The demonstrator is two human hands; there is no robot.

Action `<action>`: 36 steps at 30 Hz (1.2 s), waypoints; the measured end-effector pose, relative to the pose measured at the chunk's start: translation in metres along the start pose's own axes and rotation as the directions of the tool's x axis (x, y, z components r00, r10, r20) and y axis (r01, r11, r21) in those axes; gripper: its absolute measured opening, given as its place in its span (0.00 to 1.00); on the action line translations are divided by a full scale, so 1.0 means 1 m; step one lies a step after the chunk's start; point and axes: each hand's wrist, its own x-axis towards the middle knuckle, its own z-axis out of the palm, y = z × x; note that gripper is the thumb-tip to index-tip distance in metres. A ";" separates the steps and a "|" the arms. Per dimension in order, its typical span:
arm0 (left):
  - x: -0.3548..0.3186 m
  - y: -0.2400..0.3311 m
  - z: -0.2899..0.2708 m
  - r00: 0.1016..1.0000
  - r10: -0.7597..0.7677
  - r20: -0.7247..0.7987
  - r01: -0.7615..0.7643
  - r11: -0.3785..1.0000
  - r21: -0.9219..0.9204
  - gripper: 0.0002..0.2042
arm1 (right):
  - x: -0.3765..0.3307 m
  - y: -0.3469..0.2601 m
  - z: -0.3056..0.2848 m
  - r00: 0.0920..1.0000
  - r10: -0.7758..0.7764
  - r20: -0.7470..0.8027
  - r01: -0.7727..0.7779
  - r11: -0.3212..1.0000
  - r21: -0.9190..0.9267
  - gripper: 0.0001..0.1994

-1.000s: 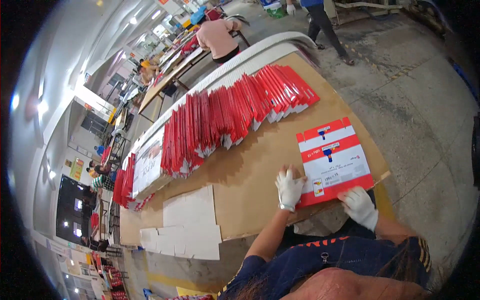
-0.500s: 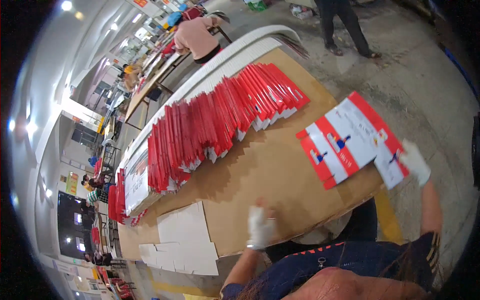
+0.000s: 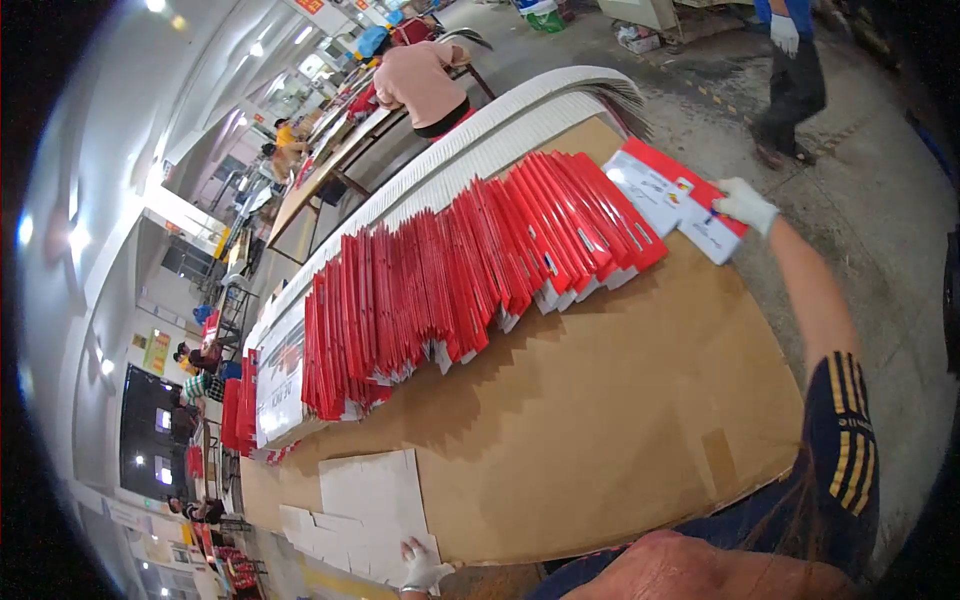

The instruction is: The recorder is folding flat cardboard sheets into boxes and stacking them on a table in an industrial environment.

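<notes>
At two o'clock, the gloved right hand (image 3: 748, 205) pinches the corner of a flat red-and-white carton (image 3: 655, 198), held beside the near end of a long row of red cartons (image 3: 450, 280) across the centre. At six o'clock, the gloved left hand (image 3: 425, 567) meets the edge of a white card sheet (image 3: 370, 490); whether it grips, I cannot tell. Brown cardboard (image 3: 590, 430) lies beneath. Near twelve, a person in pink (image 3: 425, 88) leans over another table.

Glossy cartons (image 3: 475, 270), matt cardboard sheet (image 3: 590, 410)
</notes>
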 end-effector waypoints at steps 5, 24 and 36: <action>0.000 -0.011 0.015 1.000 0.012 0.021 -0.014 0.997 0.079 0.72 | 0.059 -0.033 0.113 0.998 0.056 -0.004 -0.055 0.992 0.112 0.18; -0.105 0.065 -0.050 0.583 0.414 -0.699 -0.385 0.899 0.211 0.06 | -0.285 -0.174 0.188 0.646 -0.760 0.065 0.746 0.612 -0.263 0.20; -0.165 0.204 -0.002 0.260 0.916 -0.306 -0.922 0.329 0.203 0.36 | -0.401 -0.138 0.190 0.589 -0.774 0.231 0.797 0.605 -0.004 0.07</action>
